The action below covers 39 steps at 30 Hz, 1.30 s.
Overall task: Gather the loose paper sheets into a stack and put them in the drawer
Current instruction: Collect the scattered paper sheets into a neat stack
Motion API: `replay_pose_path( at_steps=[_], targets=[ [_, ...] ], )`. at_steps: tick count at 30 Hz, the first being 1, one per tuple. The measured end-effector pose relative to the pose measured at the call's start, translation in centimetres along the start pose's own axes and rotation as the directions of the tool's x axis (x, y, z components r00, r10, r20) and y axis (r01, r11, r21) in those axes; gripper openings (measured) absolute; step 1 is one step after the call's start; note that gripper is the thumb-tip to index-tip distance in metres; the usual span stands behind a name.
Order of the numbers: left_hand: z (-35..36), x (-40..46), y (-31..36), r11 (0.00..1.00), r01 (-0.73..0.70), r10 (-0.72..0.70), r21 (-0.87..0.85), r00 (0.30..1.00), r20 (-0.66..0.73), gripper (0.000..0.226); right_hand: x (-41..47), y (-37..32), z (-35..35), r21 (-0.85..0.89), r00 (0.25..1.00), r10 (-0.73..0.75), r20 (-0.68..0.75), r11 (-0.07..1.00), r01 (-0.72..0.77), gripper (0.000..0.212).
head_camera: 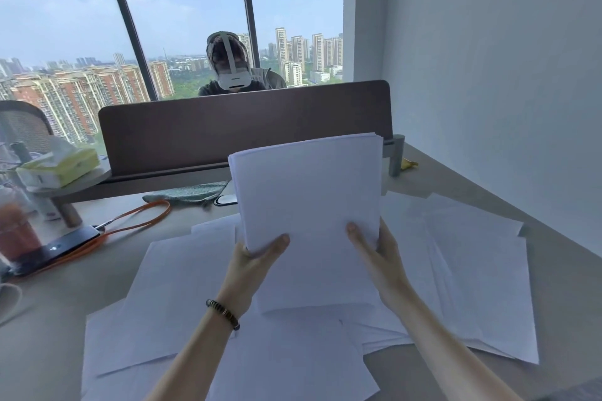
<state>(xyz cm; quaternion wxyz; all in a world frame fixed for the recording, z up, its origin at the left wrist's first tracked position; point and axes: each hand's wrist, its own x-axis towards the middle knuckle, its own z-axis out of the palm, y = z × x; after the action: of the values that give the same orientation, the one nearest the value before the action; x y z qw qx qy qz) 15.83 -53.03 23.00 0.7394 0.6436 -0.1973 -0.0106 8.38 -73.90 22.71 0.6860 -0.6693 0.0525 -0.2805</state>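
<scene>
Holding a stack of sheets (309, 205) upright over the middle of the tabletop (42, 335), both grips are clamped on its lower corners: left hand (252, 265) with thumb across the front, right hand (379, 257) the same on the other side. Beaded bracelet (223, 313) on the left wrist. Loose sheets (182, 286) lie overlapping all over the tabletop underneath, spreading toward the right edge. Orange cable (136, 226) and a dark phone (65, 246) sit near the left edge.

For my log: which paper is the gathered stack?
Start at the brown desk divider. Just in front of it, both hands hold the stack upright above the desk. Unlike the loose sheets lying flat, it is thick and lifted.
</scene>
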Motion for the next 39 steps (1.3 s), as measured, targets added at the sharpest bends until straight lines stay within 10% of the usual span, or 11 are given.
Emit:
replay_pose_path(
  at_steps=[18, 23, 27, 35, 39],
  targets=[
    [-1.8, 2.4, -2.0, 0.946, 0.319, -0.319, 0.048, 0.948, -0.003, 0.029, 0.9, -0.6, -1.4, -0.488, 0.985, 0.171, -0.021, 0.858, -0.159, 0.033],
    [-2.9, 1.7, -3.7, 0.834, 0.551, -0.55, 0.016, 0.834, -0.052, 0.014, 2.2, 1.6, -6.2, -0.948, 0.928, 0.289, -0.233, 0.144, -0.283, 0.061],
    [-3.1, 1.1, -4.2, 0.781, 0.621, -0.618, 0.066, 0.784, -0.058, 0.012, 2.5, 3.3, -9.5, -0.932, 0.828, 0.433, -0.357, -0.104, -0.347, 0.079],
    [-3.4, 1.3, -4.8, 0.757, 0.616, -0.619, 0.218, 0.783, -0.063, 0.029, 1.8, 4.2, -8.0, -0.974, 0.935, 0.319, -0.157, 0.108, -0.201, 0.075],
    [-4.2, 1.5, -5.6, 0.749, 0.619, -0.626, 0.237, 0.778, -0.052, 0.048, 2.3, 4.3, -9.4, -0.954, 0.886, 0.369, -0.282, -0.01, -0.299, 0.083]
  ],
)
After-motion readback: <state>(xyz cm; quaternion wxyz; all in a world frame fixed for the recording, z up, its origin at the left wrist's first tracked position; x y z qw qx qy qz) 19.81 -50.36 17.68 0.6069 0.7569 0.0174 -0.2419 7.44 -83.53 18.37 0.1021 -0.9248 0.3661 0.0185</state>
